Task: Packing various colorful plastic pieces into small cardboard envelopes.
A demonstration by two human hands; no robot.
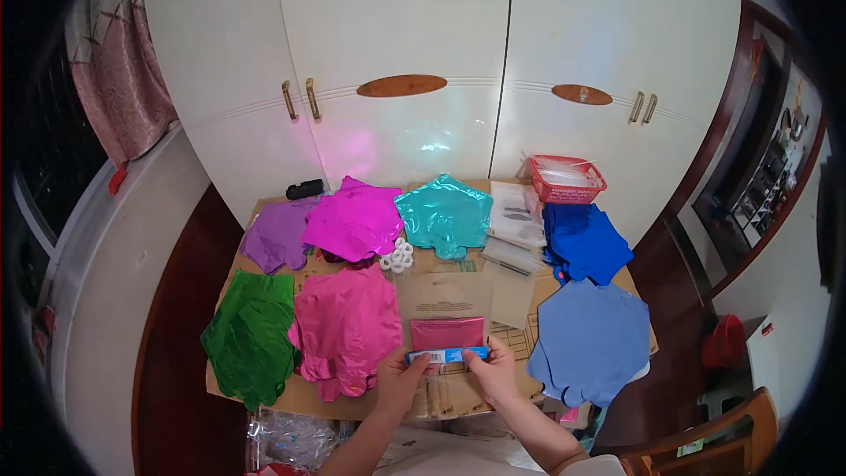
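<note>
Both my hands grip a slim blue-and-white strip (454, 355) near the front middle of the table; whether it is a narrow box or a folded card I cannot tell. My left hand (403, 376) pinches its left end, thumb on top. At the right end, my right hand (492, 370) closes on it with thumb and fingers. Just beyond the strip is a flat pink foil packet (447, 332), lying on a clear plastic bag (443, 295). Whether the packet touches the strip is unclear. Underneath spreads brown cardboard (520, 344).
Flat foil balloons surround my hands: green (251, 335), pink (348, 326), purple (275, 238), magenta (354, 220), teal (445, 216), dark blue (589, 242) and grey-blue (592, 339). White rolls (398, 256), clear bags (515, 211) and a red basket (564, 187) stand farther back. A wooden chair (749, 427) is at lower right.
</note>
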